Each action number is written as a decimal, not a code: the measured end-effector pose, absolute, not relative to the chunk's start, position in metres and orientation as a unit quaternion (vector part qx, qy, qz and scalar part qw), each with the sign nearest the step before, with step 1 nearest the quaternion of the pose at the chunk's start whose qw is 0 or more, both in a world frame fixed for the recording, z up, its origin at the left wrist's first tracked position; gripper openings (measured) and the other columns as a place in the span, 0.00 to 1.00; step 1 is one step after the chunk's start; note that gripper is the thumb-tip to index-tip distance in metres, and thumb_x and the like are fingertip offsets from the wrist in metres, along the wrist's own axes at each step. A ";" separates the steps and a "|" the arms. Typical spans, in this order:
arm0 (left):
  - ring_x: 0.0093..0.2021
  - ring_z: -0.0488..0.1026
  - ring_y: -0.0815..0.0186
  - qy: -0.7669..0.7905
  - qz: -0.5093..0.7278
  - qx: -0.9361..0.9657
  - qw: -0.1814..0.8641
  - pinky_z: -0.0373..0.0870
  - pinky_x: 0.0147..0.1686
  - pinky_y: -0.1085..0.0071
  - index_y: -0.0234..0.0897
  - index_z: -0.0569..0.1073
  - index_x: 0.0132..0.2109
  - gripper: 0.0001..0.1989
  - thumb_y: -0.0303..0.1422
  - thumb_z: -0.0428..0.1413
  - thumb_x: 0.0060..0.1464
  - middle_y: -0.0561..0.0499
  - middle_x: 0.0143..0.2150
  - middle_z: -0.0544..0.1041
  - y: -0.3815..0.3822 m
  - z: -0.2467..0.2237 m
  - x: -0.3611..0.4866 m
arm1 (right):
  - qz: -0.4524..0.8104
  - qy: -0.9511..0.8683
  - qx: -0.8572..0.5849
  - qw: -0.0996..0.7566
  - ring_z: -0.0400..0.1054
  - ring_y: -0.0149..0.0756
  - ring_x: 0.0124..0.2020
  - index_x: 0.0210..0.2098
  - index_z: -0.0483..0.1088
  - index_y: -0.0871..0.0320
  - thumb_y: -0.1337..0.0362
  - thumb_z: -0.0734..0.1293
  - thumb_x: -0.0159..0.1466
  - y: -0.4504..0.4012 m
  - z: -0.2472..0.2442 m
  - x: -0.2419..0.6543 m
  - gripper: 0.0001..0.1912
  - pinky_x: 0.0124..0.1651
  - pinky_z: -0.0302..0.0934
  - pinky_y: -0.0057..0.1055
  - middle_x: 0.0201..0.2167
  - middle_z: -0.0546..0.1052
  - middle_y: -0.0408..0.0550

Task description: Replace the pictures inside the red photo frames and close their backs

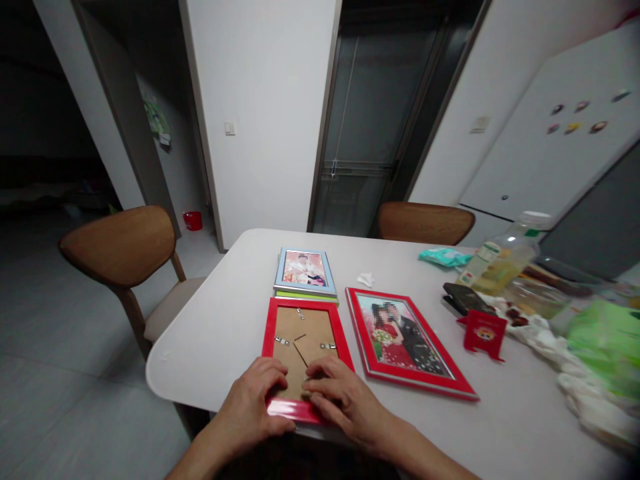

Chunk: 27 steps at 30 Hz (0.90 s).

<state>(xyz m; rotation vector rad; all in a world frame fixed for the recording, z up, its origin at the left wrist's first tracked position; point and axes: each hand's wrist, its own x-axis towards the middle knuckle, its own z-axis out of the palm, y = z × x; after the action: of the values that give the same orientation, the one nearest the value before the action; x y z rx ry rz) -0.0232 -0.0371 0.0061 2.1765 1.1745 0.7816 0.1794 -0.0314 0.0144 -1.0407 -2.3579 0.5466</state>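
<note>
A red picture frame lies back side up at the table's near edge, its brown backing board showing metal clips. My left hand grips its near left corner, thumb at the near edge and fingers curled over the side. Over the lower right of the backing, my right hand has its fingers pinched together near the near edge; what they hold is too hidden to make out. To the right lies another red frame with a couple's photo facing up. Behind the first sits a stack with a light blue frame on top.
The white table also bears a crumpled white tissue, a teal packet, a bottle, a dark phone, a red card stand and a green bag. Wooden chairs stand left and behind.
</note>
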 end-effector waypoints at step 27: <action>0.55 0.57 0.58 0.466 0.384 0.635 0.481 0.58 0.52 0.63 0.37 0.57 0.53 0.28 0.43 0.52 0.47 0.45 0.56 0.61 -0.046 0.023 -0.002 | 0.646 -0.369 -0.340 0.575 0.67 0.40 0.41 0.44 0.63 0.60 0.63 0.63 0.51 -0.055 0.060 0.171 0.21 0.41 0.62 0.35 0.42 0.72 0.51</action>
<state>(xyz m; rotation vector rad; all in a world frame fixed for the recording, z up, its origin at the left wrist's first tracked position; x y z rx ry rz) -0.0021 -0.0456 0.0234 1.5491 1.1368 0.9358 0.1706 -0.0548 0.0602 -0.7967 -0.8644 1.5135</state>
